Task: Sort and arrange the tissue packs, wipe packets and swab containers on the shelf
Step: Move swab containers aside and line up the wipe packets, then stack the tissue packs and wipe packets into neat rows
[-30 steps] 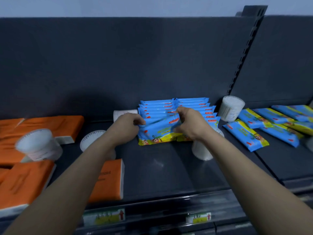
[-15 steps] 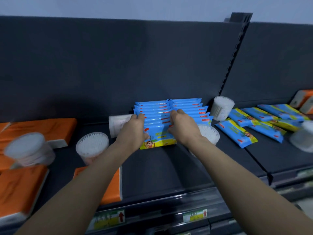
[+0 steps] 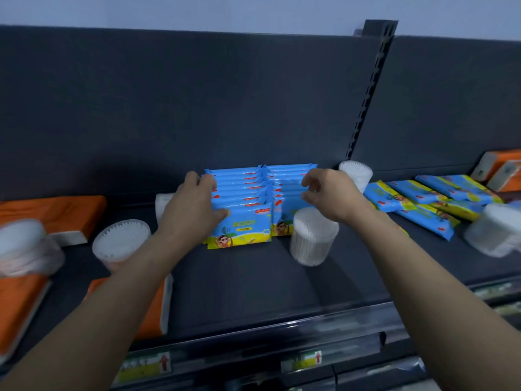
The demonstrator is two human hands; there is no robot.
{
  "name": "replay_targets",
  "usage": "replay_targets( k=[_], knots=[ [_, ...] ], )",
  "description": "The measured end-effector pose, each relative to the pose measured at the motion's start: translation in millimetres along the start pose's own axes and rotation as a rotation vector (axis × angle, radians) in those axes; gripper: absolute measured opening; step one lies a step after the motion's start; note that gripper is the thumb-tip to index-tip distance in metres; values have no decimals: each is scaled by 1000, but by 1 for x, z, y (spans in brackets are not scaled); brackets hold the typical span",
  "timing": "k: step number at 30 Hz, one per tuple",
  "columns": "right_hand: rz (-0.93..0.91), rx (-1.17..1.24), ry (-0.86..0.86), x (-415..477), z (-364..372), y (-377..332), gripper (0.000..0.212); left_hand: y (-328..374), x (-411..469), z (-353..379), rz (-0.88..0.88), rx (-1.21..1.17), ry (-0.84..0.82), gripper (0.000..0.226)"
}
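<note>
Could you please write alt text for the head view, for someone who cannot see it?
A person's left hand grips the left of two rows of blue wipe packets on a dark shelf, while the right hand hovers over the right row, fingers loosely curled, holding nothing. A swab container stands before the right row; orange tissue packs lie left.

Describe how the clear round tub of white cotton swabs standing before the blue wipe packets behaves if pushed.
The clear round tub of white cotton swabs stands upright before the blue wipe packets, taller than wide, so a high push would probably tip it; on its side it would likely roll. Being full of swabs, it is probably light.
</note>
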State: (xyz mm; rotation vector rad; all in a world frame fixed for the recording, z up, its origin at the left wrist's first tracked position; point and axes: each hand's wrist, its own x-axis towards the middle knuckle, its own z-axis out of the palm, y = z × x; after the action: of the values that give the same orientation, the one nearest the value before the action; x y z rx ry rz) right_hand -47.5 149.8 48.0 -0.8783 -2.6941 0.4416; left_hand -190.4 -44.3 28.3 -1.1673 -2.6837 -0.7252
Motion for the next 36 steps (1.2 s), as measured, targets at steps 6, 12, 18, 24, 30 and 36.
replay_targets(
  k=[6, 12, 18, 24, 30, 36],
  knots=[
    [-113, 22, -22, 2, -10, 3, 25, 28, -1, -2, 50, -103, 113, 24],
    [-408, 70, -75, 16, -2, -50, 33, 8, -36, -24, -75, -6, 170, 23],
    [-613, 86, -168, 16, 29, -134, 41, -51, -87, -70, -283, 106, 276, 22],
    [-700, 118, -216, 20, 67, -227, 46, -136, -119, -119, -450, 100, 382, 22],
    [-627, 78, -308, 35, 114, -314, 50, -237, -122, -158, -582, 83, 348, 25],
    [-313, -4, -463, 56, 152, -357, 54, -301, -86, -164, -598, 112, -28, 45]
  ],
)
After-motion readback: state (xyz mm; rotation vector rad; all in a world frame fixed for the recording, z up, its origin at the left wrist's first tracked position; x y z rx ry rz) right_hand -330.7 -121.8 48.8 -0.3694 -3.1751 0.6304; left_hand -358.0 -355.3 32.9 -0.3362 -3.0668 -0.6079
